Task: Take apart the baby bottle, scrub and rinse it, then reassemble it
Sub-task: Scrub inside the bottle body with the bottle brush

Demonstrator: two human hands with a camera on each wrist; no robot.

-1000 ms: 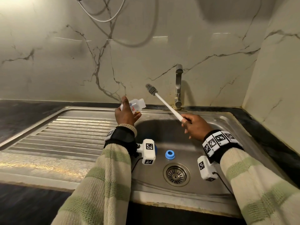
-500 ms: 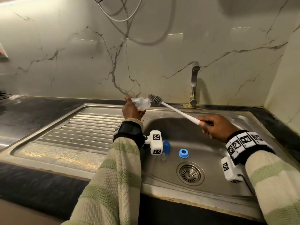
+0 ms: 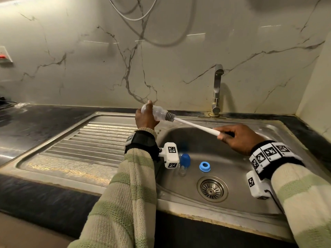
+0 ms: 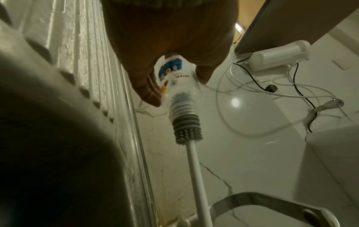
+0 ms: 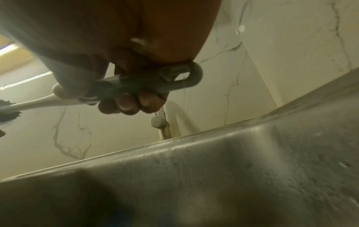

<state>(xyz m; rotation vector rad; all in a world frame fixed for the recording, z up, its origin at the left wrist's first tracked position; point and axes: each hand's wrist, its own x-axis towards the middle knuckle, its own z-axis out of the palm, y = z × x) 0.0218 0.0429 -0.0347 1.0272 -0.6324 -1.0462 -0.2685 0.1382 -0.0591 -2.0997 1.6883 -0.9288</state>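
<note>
My left hand (image 3: 146,117) grips the clear baby bottle body (image 3: 157,112) above the sink's left rim, its mouth pointing right. In the left wrist view the bottle (image 4: 175,79) shows a blue printed picture. My right hand (image 3: 236,137) holds the bottle brush (image 3: 193,125) by its grey handle (image 5: 139,86). The grey bristle head (image 4: 185,116) is partly inside the bottle's neck. A blue cap (image 3: 185,159), a clear teat (image 3: 181,171) and a blue screw ring (image 3: 204,166) lie on the sink floor.
The steel sink basin (image 3: 232,158) has a drain strainer (image 3: 212,189) in the middle. A ribbed draining board (image 3: 93,138) lies to the left. The tap (image 3: 217,88) stands at the back; no water flow is visible. Cables (image 3: 139,17) hang on the marble wall.
The brush head, held up clear of the bottle a second ago, came down to the bottle's mouth and has now gone partly into its neck. The bottle has been tipped to lie sideways.
</note>
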